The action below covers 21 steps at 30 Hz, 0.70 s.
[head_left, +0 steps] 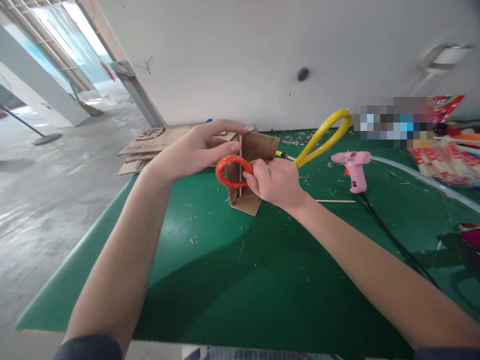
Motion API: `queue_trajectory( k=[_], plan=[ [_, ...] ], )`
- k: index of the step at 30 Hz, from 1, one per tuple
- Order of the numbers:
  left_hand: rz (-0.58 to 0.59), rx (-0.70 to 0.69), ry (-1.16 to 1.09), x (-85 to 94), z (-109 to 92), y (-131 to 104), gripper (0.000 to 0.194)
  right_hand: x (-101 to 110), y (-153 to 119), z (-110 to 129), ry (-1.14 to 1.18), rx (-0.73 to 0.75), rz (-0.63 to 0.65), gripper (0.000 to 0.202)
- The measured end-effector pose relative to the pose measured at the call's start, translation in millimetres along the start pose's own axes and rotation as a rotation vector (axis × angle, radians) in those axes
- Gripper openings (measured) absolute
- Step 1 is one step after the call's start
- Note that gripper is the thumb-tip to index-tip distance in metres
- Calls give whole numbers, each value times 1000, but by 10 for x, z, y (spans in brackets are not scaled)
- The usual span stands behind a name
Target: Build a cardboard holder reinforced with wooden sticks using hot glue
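A folded piece of brown cardboard [245, 204] stands on the green table, with a thin pale stick upright in it. My left hand [204, 147] is closed on the cardboard's upper left part, its thumb and fingers at the top of the stick. My right hand [279, 182] is wrapped round a tool with a red looped handle [225, 172] and a yellow looped handle [324, 135]. The red loop is in front of the cardboard; the yellow one sticks up to the right. The tool's working end is hidden.
Flattened cardboard [150, 142] lies at the back left of the green table [210, 280]. A pink glue gun [354, 167] with a black cord rests at the right, near a thin stick [335, 201]. Packaged items [446, 162] lie further right. A white wall [240, 60] rises behind.
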State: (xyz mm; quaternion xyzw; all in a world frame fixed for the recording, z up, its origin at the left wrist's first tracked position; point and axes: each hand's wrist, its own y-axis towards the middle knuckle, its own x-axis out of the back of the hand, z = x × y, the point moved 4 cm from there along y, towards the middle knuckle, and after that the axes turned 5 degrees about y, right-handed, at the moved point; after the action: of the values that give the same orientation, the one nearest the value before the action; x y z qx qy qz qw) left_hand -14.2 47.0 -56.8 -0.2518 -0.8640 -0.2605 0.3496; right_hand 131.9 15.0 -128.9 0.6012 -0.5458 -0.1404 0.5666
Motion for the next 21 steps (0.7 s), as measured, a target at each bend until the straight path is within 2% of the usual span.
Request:
queue_trajectory(
  k=[5, 21],
  plan=[
    [7, -8, -13, -5, 6, 3, 35, -27, -15, -21, 17, -22, 47, 33],
    [2, -4, -13, -6, 2, -2, 36, -10, -12, -4, -8, 0, -1, 29]
  ],
)
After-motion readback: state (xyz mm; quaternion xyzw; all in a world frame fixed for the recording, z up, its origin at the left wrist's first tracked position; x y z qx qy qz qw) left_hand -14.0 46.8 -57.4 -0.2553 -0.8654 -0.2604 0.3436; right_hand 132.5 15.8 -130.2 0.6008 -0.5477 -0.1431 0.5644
